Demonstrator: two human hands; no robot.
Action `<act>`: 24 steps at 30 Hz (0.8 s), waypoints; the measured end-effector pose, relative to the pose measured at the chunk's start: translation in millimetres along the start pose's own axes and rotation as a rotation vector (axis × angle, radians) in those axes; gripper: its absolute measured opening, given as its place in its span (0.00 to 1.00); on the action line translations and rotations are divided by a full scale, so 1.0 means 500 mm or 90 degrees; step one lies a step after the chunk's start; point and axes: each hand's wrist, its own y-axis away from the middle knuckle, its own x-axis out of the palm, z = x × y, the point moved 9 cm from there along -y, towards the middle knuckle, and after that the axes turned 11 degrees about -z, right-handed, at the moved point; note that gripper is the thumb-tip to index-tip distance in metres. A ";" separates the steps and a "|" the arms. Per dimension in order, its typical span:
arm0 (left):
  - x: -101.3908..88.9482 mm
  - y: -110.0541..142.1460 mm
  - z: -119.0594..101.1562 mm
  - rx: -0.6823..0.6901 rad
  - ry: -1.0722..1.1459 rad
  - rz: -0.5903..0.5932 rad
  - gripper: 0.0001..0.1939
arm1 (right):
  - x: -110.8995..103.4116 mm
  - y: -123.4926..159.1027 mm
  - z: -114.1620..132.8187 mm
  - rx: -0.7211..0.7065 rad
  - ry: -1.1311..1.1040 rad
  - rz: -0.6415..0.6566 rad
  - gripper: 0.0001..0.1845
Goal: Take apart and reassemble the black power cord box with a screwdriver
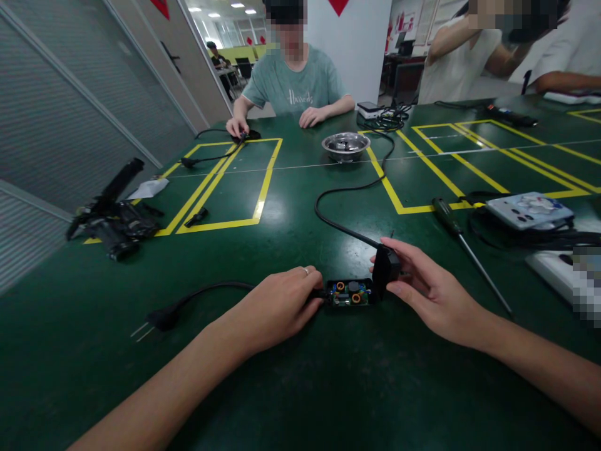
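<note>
Pinching a black cover (385, 266) between thumb and fingers, the right hand (422, 291) holds it upright at the right end of the small open casing (374, 294), which lies on the tabletop (352, 388) just in front of the wearer. The left hand (293, 297) is closed at the opposite end, thumb and fingertips seeming to nip the plug lead (211, 286) where it meets the casing; the exact contact is partly hidden. The cover and casing look like hard, light plastic, smooth enough to slide on the glossy green surface unless one side is steadied. The circuit board (348, 294) is the delicate part: its coils (356, 299) and thin wires sit exposed, so the safer hold is by the casing's outer walls, or on the lead's thick sheath close to its entry, without tugging. The cover is best taken by its outer faces, as the right hand has it. Both leads should bend but spring back a little; the long cable (345, 232), curving away from the cover, could twist it, and the plug (162, 318) at the left adds some drag. A screwdriver (447, 216) lies farther right, a metal bowl (346, 147) beyond.
</note>
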 end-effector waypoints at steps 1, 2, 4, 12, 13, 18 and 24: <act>0.000 0.000 0.000 -0.001 0.000 0.000 0.04 | 0.001 0.001 0.002 -0.006 0.011 0.002 0.32; 0.001 0.000 0.000 -0.002 0.001 0.000 0.04 | 0.002 0.002 0.004 -0.012 0.026 0.005 0.32; 0.001 0.001 0.000 -0.002 0.003 -0.001 0.04 | 0.004 0.004 0.009 -0.030 0.066 0.007 0.34; 0.001 0.000 0.003 0.000 0.004 -0.005 0.03 | 0.051 0.018 0.040 -0.225 0.251 0.062 0.29; 0.001 0.000 0.004 0.000 0.005 -0.005 0.03 | 0.055 0.019 0.040 -0.238 0.265 0.063 0.28; 0.002 0.000 0.008 -0.002 0.003 0.002 0.03 | 0.080 0.022 0.041 -0.298 0.328 0.091 0.22; 0.002 0.002 0.007 -0.001 0.005 0.008 0.04 | 0.098 0.029 0.038 -0.312 0.390 0.126 0.22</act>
